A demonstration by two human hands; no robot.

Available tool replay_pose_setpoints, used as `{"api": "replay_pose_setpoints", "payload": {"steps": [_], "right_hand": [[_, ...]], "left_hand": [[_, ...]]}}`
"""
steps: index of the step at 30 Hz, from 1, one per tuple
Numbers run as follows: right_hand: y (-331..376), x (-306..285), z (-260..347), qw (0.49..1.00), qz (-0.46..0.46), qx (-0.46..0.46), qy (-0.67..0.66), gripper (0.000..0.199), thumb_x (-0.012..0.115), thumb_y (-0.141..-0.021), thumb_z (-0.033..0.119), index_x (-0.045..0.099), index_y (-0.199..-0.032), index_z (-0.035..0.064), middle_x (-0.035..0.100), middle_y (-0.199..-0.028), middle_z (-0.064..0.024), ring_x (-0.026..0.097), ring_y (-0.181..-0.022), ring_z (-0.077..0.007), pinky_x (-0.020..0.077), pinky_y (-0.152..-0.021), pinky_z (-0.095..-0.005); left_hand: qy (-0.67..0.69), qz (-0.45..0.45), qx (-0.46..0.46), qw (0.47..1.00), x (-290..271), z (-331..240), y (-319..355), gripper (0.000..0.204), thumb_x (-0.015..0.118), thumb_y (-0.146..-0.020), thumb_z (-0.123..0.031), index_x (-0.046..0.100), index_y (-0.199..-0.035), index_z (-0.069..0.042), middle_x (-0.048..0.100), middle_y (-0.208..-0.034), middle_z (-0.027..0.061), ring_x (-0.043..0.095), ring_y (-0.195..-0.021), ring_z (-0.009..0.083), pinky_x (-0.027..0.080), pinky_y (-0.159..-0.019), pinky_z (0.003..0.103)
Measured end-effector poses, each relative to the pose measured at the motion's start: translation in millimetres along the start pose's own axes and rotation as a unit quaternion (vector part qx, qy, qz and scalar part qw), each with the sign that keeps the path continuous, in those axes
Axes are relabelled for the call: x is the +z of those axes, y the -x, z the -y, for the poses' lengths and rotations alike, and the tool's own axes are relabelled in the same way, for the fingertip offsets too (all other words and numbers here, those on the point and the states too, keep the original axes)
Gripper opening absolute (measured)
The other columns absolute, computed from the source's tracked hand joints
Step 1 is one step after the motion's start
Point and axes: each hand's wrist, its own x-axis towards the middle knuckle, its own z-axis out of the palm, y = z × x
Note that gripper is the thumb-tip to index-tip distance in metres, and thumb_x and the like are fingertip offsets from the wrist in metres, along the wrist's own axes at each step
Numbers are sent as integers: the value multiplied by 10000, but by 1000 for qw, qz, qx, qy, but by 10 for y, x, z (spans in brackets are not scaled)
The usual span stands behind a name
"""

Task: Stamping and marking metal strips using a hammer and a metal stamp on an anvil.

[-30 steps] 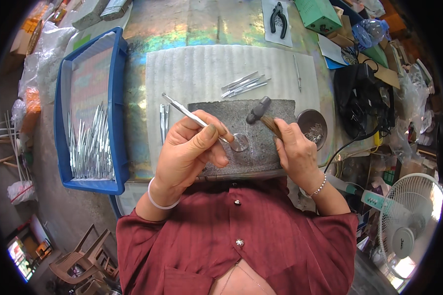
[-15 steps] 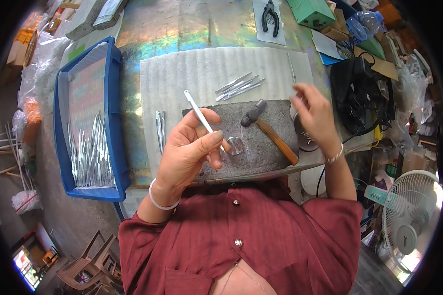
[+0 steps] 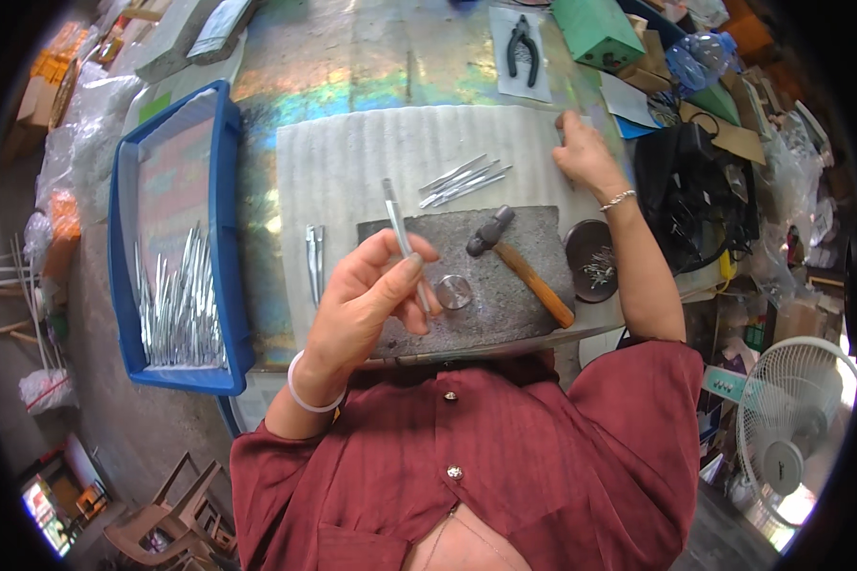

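My left hand [image 3: 367,290] is closed over the near part of the dark grey stone slab [image 3: 419,328]. Pinched between its thumb and fingers is a slim silver metal strip [image 3: 392,205], tilted upward. My right hand [image 3: 588,157] reaches to the far right edge of the white foam sheet [image 3: 352,138], fingers bent together; what they grip is hidden. On the slab lie a hammer [image 3: 524,276] with a wooden handle and a small round clear disc [image 3: 453,292]. Several similar metal strips [image 3: 465,181] rest on the foam beyond the slab.
At the left, a blue tray [image 3: 230,238] contains many metal strips. A few more strips [image 3: 315,262] lie beside the slab. A dark round dish [image 3: 581,238] with small metal bits sits right of it. Pliers [image 3: 521,57] and a green box [image 3: 595,33] are at the back.
My right hand has moved away from me to where a thin rod lay on the foam; that rod no longer shows. The strip in my left hand has turned more upright.
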Motion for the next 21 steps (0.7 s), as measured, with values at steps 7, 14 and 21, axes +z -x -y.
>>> {"api": "replay_pose_setpoints", "payload": {"steps": [7, 14, 21], "right_hand": [[342, -488, 170, 998, -17, -12, -65, 215, 566, -758, 91, 558, -939, -27, 612, -749, -133, 589, -642, -231, 457, -598, -307], [1069, -958, 966, 876, 124, -62, -462, 119, 495, -911, 91, 531, -975, -3, 585, -801, -24, 483, -603, -16, 394, -530, -166], [1434, -867, 1505, 805, 198, -87, -553, 107, 507, -921, 38, 531, -999, -30, 590, -828, -54, 533, -586, -50, 423, -519, -172]], "left_hand": [[-187, 15, 57, 980, 7, -71, 45, 213, 545, -915, -64, 558, -1106, 28, 619, -716, 19, 546, -596, 41, 437, -536, 177], [-242, 52, 99, 964, 63, -10, 41, 216, 525, -923, -62, 591, -1111, 18, 618, -694, 18, 566, -615, 40, 447, -543, 189], [-244, 58, 202, 947, 171, 114, -4, 236, 545, -918, -56, 599, -1138, 10, 665, -819, 83, 638, -735, 113, 499, -669, 231]]}}
